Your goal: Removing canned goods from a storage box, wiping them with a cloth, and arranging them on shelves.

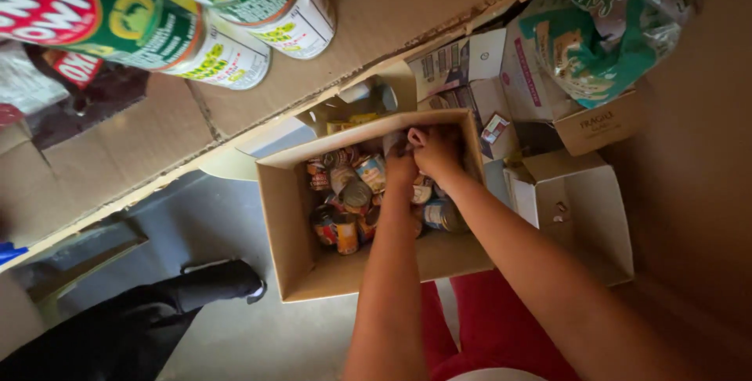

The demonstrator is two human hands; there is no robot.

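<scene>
Hands [423, 158] in lengthwise-upward box [291, 224]

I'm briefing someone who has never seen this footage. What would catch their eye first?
Probably both hands, the left hand and right hand, reaching down together into an open cardboard box packed with small tins on the floor at centre. Next, two large green-labelled cans loom close to the camera at upper left, lying on a flattened cardboard surface. An empty white box sits to the right.
</scene>
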